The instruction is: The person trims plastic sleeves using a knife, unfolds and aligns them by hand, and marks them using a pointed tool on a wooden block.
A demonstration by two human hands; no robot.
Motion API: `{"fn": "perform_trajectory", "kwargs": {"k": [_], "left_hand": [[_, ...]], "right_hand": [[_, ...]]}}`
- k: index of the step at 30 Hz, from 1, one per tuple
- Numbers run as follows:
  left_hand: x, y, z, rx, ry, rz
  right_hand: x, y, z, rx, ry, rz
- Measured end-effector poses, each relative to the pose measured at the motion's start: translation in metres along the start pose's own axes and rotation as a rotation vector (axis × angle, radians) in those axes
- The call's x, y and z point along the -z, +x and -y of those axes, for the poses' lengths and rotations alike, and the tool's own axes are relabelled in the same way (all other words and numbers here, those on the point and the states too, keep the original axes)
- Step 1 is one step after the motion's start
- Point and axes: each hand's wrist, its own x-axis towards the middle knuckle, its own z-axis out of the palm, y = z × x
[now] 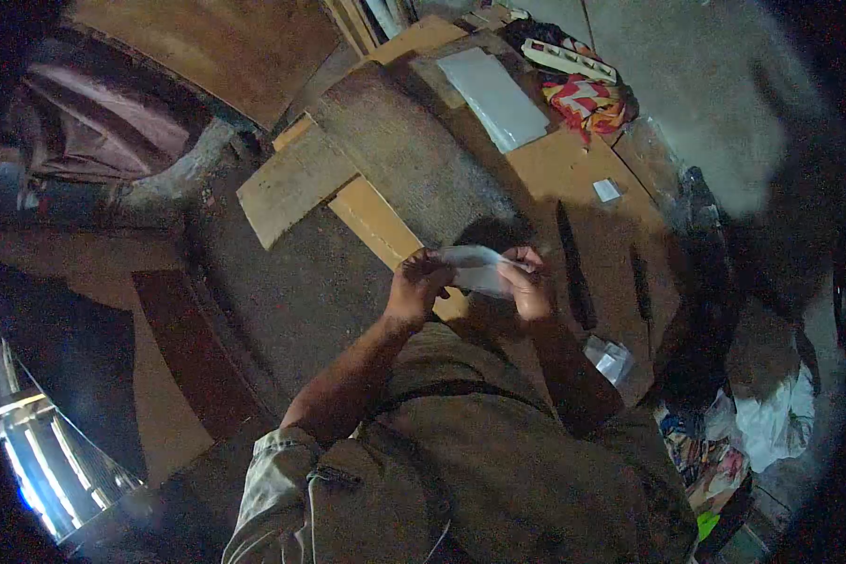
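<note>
Grasped at opposite ends between left hand (417, 288) and right hand (530, 286), ahead of the torso (484, 446): translucent plastic film (476, 269), with long axis from hand to hand, about equally near both.

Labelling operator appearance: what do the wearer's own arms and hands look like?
Left hand and right hand: bare, no gloves visible. Forearms uncovered, no cables seen. The left sleeve is pale greyish khaki, ending near the elbow; right sleeve edge too dark to make out.
</note>
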Motion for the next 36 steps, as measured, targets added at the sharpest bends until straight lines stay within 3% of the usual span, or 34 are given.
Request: {"fn": "perform_trajectory", "kwargs": {"k": [2,4,7,8,10,12,14,15,17,19,21,22,23,25,26,28,29,30,33,34,36], "left_hand": [[-0.004,0.0,-0.001,0.005,-0.062,-0.022],[-0.008,-0.001,0.001,0.011,-0.126,-0.044],[-0.009,-0.002,0.009,0.043,-0.13,-0.052],[-0.007,-0.002,0.011,0.047,-0.166,-0.019],[-0.004,-0.001,0.009,0.051,-0.202,0.013],[-0.001,-0.001,0.002,0.055,0.025,0.035],[-0.004,-0.003,0.005,0.045,-0.019,0.047],[-0.006,-0.004,0.006,0.033,-0.063,0.064],[-0.001,-0.003,0.011,0.032,0.002,0.062],[0.006,-0.003,0.008,0.034,0.067,0.054],[0.011,-0.001,-0.004,0.117,0.38,0.171],[0.015,0.001,0.0,0.119,0.379,0.171],[0.019,0.004,0.01,0.007,0.379,0.292],[0.023,0.013,0.022,-0.109,0.376,0.418],[0.025,0.018,0.025,-0.391,0.63,0.423],[0.025,0.017,0.024,-0.677,0.881,0.414],[0.014,0.005,0.003,-0.357,0.631,0.252],[0.007,-0.001,-0.008,-0.042,0.374,0.09],[0.006,-0.001,0.0,-0.008,0.319,0.114],[0.007,0.001,0.006,-0.008,0.32,0.115],[0.009,0.002,0.019,-0.038,0.361,0.086]], "right_hand": [[-0.001,-0.001,-0.009,0.022,0.005,-0.015],[-0.009,-0.004,-0.015,0.086,0.264,0.016],[-0.026,-0.01,-0.013,-0.001,0.2,-0.074],[-0.022,-0.007,-0.02,0.034,0.243,0.044],[-0.019,-0.006,-0.014,-0.012,0.223,0.061],[-0.024,-0.007,-0.013,-0.061,0.203,0.081],[-0.034,-0.015,-0.02,-0.072,0.244,-0.14],[-0.032,-0.016,-0.019,-0.072,0.243,-0.14],[-0.029,-0.016,-0.013,-0.093,0.156,0.036],[-0.03,-0.015,-0.008,-0.122,0.137,-0.075],[-0.034,-0.011,0.039,-0.214,-0.236,0.172],[-0.023,-0.01,0.032,-0.153,-0.46,0.235],[-0.012,-0.008,0.019,-0.155,-0.46,0.233],[0.0,-0.003,-0.001,0.135,-0.785,0.442],[0.0,-0.004,-0.008,0.136,-0.787,0.44],[-0.005,-0.01,-0.022,0.189,-0.651,0.204],[-0.006,-0.011,-0.029,0.213,-0.581,0.088],[0.004,-0.004,-0.038,-0.087,-0.341,0.129],[-0.018,-0.006,-0.038,0.095,-0.124,-0.025],[-0.023,-0.005,-0.024,-0.112,-0.024,0.005],[-0.028,-0.006,-0.018,-0.052,-0.109,0.043]]}}
